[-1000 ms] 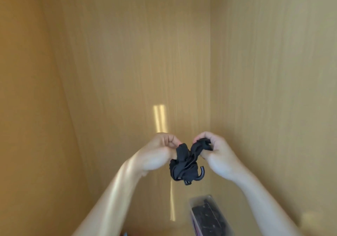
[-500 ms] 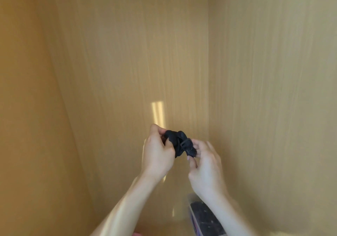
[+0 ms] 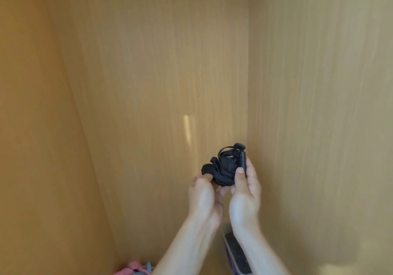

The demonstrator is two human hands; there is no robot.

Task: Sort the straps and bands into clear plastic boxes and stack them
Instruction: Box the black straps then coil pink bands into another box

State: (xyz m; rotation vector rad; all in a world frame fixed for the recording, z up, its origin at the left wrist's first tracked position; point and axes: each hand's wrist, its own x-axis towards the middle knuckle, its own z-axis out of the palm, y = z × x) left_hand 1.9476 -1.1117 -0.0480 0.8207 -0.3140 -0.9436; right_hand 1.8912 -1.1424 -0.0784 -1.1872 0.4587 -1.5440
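Note:
A bunched black strap (image 3: 225,167) with a black plastic hook at its top is held up in front of the wooden back wall. My left hand (image 3: 203,196) grips its lower left part with curled fingers. My right hand (image 3: 245,194) cups its right side, thumb pressed against the bundle. Below my right wrist, a clear plastic box (image 3: 237,255) with dark straps inside shows partly; my forearm hides the rest.
Wooden panels enclose the space: a left wall (image 3: 38,147), a back wall (image 3: 159,83) and a right wall (image 3: 319,104). Pink and blue fabric items (image 3: 136,270) peek in at the bottom edge, left of my left forearm.
My hands have come closer together and shifted right toward the corner. The strap went from hanging loose between them to a tight bundle held by both hands.

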